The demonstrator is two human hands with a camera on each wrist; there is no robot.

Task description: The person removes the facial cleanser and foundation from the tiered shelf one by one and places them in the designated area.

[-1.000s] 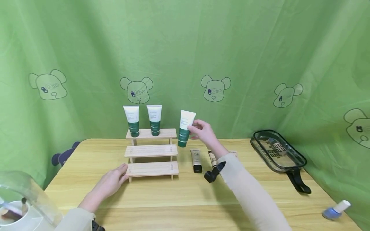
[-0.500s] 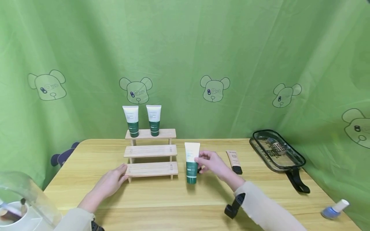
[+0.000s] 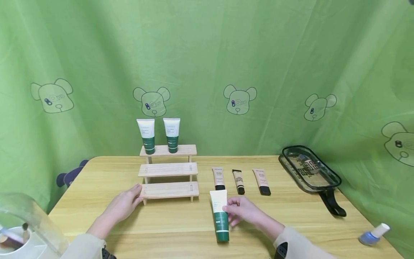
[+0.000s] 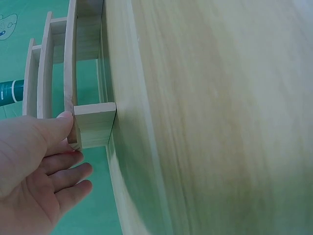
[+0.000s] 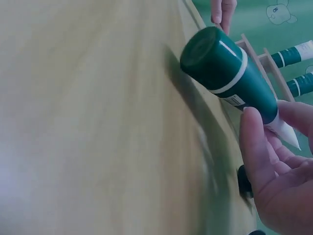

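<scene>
My right hand (image 3: 243, 210) pinches a white-and-green squeeze tube (image 3: 220, 217) by its side, thumb on one face and fingers on the other. In the right wrist view the tube (image 5: 227, 73) tilts over the wooden table, its green cap toward the camera. My left hand (image 3: 124, 201) holds the left end of the lowest step of a small three-step wooden stand (image 3: 169, 189). Its thumb lies on the board's edge in the left wrist view, with the other fingers (image 4: 68, 176) loosely bent. Two matching tubes, a left one (image 3: 147, 136) and a right one (image 3: 172, 135), stand cap-down on the top step.
Right of the stand lie three small tubes: a BB cream tube (image 3: 218, 178), a black-ended tube (image 3: 238, 181) and a pinkish BB tube (image 3: 261, 181). A clear pouch (image 3: 310, 171) and a nail polish bottle (image 3: 374, 234) are farther right. A clear-domed brush holder (image 3: 35, 230) stands front left.
My right hand has brought the white-and-green tube down and toward me, from beside the top step to the front of the table. The left hand has stayed at the stand.
</scene>
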